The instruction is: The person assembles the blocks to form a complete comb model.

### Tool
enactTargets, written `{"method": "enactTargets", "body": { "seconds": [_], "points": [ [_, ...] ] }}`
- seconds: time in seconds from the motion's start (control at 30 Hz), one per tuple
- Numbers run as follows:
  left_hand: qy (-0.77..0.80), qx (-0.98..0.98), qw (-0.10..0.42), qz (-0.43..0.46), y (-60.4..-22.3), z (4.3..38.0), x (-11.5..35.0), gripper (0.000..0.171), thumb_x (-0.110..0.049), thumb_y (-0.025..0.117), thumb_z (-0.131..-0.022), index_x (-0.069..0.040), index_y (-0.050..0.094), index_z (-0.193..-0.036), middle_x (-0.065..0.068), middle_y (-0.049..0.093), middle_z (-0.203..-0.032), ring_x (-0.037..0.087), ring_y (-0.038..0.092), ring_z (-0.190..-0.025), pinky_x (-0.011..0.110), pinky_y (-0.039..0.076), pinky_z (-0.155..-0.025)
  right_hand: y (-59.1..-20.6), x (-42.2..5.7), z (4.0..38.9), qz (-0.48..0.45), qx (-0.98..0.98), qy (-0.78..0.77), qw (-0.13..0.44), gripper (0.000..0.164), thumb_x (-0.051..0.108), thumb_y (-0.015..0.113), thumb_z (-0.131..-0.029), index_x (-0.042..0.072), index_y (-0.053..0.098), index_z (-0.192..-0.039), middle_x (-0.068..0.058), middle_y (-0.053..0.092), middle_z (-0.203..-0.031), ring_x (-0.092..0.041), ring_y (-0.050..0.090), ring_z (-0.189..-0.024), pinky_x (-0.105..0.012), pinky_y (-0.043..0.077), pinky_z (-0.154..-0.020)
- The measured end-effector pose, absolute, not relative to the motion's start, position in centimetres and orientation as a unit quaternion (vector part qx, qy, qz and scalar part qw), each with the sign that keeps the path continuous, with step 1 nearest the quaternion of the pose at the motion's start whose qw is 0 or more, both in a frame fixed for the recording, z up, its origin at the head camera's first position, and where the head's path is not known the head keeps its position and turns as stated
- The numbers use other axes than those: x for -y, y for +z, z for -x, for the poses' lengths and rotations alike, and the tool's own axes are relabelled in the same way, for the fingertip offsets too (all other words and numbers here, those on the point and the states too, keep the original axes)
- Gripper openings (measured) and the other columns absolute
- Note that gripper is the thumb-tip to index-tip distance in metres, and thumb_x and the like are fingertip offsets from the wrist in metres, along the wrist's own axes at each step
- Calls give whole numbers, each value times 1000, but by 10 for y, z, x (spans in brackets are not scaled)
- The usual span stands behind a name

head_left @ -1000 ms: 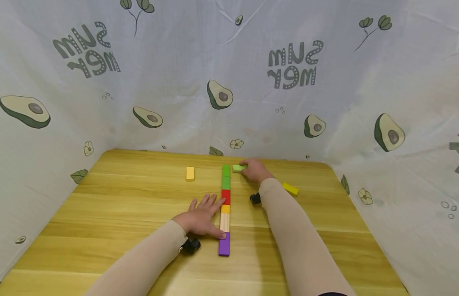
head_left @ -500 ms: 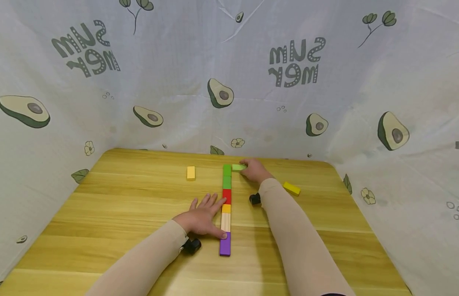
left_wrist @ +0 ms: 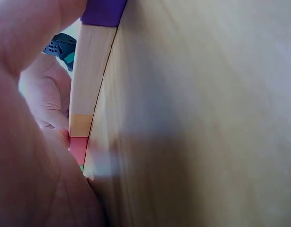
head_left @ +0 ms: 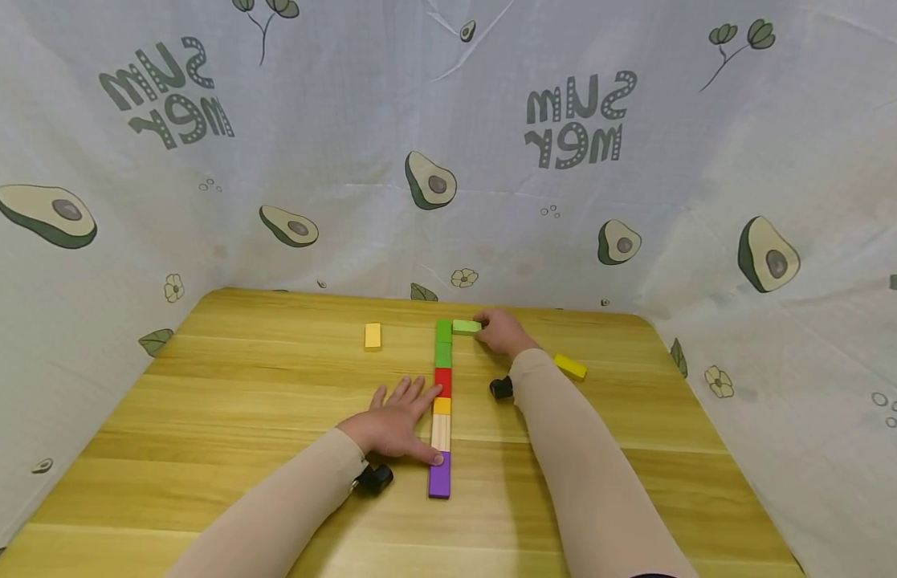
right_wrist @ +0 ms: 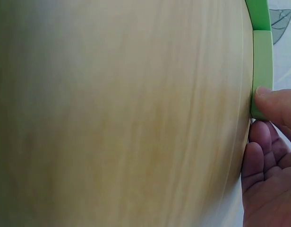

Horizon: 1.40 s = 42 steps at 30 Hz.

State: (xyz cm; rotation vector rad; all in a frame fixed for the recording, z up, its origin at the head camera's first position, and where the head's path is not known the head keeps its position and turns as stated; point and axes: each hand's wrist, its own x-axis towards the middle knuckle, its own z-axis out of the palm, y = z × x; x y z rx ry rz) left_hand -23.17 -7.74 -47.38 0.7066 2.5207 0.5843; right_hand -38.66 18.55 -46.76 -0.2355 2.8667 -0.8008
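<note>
Nearest, a tan sleeve [head_left: 296, 506] reaches over the wooden desk [head_left: 202, 449], which has wavy yellow and brown stripes. The purple block [head_left: 439, 480] is the near end of a straight row that runs away from the person. The left hand [head_left: 390, 431] rests beside the row with its fingers spread wide. It grips nothing, but its thumb touches the purple block and its pointer finger touches the red block [head_left: 444, 378]. Between those two sit a pale wood block [head_left: 441, 433] and a small orange block [head_left: 442, 406]. The left wrist view shows the row from the side, with smooth, flat faces, and a dark thing with tiny holes [left_wrist: 60, 46] behind it.

Past the red one come two green blocks [head_left: 444, 355]. A yellow block [head_left: 570, 367] lies slanted over on the right, and a light orange block [head_left: 373, 337] lies off on the left. Farther on, the right hand [head_left: 504, 333] pinches the light green block [head_left: 464, 327] by its right end. The right wrist view shows better how the thumb tip presses its face and how its other end meets the last green one, making a corner. Behind the desk hangs a wrinkly white cloth [head_left: 491, 225] with avocados and backward letters.
</note>
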Motion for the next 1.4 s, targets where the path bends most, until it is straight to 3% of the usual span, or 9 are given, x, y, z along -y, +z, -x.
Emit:
{"method": "enactTargets", "body": {
  "seconds": [0.93, 1.4],
  "points": [
    [218, -913, 230, -257, -472, 232, 77, 119, -71, 77, -80, -31, 12, -171, 7, 1, -180, 32, -4, -166, 66, -4, -129, -470, -183, 389, 67, -958, -268, 82, 41, 13, 67, -101, 1, 65, -139, -19, 67, -133, -33, 60, -119, -48, 47, -114],
    [219, -913, 232, -254, -471, 231, 77, 120, -69, 80, -79, -30, 13, -171, 8, 2, -179, 33, -3, -166, 65, -4, -129, -467, -182, 387, 64, -958, -266, 86, 44, 13, 69, -100, 2, 64, -142, -20, 66, -137, -34, 60, -125, -48, 48, -114]
  ]
}}
